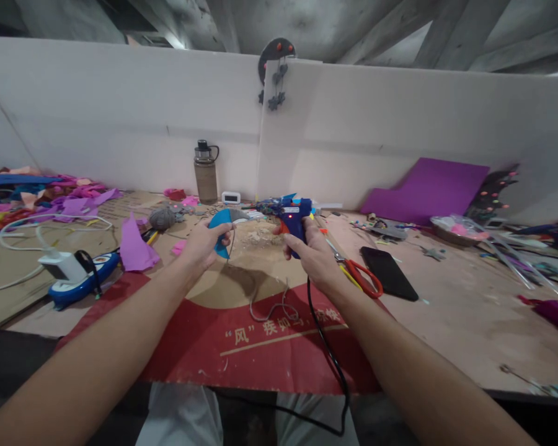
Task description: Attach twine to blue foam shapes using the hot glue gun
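Pinched in my left hand (199, 243) is a curved blue piece (221, 226), apparently felt, with a grey part along its upper right side. A strand of grey yarn (270, 314) hangs near it, and a loose length lies on the red cardboard. My right hand (314, 251) is wrapped round a blue hot glue gun (297, 217), which shows a small lit red light. Its nozzle points left, toward the blue piece, with a gap between them. A black cord (325, 337) runs down from the grip over the table's front edge.
Right of my right hand lie red-handled scissors (363, 277) and a black phone (389, 272). A bottle (205, 173) stands by the white partition. At left are a power strip (84, 279), a ball of grey yarn (162, 217) and felt scraps (81, 204). Purple sheet (430, 189) leans at right.
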Demonstrator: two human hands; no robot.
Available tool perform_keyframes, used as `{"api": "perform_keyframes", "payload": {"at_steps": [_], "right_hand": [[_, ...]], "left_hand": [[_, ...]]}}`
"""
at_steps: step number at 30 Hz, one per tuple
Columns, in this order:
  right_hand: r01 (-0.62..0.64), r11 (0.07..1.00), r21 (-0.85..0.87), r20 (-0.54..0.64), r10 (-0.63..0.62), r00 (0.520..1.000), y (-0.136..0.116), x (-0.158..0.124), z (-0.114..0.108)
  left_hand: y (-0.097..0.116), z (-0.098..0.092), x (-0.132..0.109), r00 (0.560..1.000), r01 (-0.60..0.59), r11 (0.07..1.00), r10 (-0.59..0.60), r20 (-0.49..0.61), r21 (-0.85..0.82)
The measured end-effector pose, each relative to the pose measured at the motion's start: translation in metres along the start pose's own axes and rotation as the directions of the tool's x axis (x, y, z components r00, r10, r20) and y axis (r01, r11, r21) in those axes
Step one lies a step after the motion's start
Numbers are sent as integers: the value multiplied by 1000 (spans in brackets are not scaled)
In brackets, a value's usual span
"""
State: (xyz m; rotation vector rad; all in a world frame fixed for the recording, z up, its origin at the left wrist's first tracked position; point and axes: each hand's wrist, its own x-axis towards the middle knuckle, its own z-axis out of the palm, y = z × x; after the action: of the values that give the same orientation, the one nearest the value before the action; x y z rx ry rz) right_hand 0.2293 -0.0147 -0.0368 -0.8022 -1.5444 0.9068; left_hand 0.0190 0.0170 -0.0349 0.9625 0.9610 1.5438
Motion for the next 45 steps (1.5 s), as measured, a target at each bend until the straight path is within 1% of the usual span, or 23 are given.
{"api": "perform_keyframes", "payload": {"at_steps": [3, 6, 8, 10, 13, 20, 27, 31, 34, 37, 41, 45], "right_hand": [[47, 986, -158, 50, -39, 998, -1, -6, 4], [94, 941, -326, 67, -76, 995, -4, -10, 6], [117, 908, -403, 66, -99, 993, -5, -11, 7], [147, 884, -443, 80, -125, 989, -5, -10, 8], [170, 864, -473, 97, -140, 985, -3, -10, 8], [143, 854, -501, 108, -102, 989, -3, -10, 9], [120, 837, -534, 105, -75, 992, -3, -11, 9], [116, 838, -533, 92, -79, 993, -4, -11, 10], [115, 834, -540, 75, -88, 993, -4, -10, 10], [121, 827, -549, 62, -104, 993, -5, -10, 9], [111, 812, -572, 43, -106, 993, -6, -10, 8], [120, 823, -555, 62, -103, 993, -6, -10, 8]], "left_hand": [[-2, -1, 2, 1000, -3, 1000, 3, -2, 4], [-5, -2, 3, 1000, -12, 1000, 12, 10, 11], [-6, -2, 4, 1000, -11, 1000, 11, 16, 28], [-7, -1, 3, 1000, -6, 999, 5, 15, 41], [-7, 0, 2, 1000, 1, 999, -2, 22, 37], [-8, 0, 0, 997, -17, 1000, 15, 79, 24], [-10, -1, 2, 996, -25, 999, 21, 92, 40], [-12, 0, 1, 994, -40, 999, 36, 102, 36], [-12, 2, -1, 995, -39, 998, 35, 88, 54], [-11, 5, -4, 998, -20, 998, 16, 67, 64], [-7, 9, -8, 996, -20, 996, 13, 84, 86], [-6, 8, -8, 995, -20, 995, 10, 98, 102]]}}
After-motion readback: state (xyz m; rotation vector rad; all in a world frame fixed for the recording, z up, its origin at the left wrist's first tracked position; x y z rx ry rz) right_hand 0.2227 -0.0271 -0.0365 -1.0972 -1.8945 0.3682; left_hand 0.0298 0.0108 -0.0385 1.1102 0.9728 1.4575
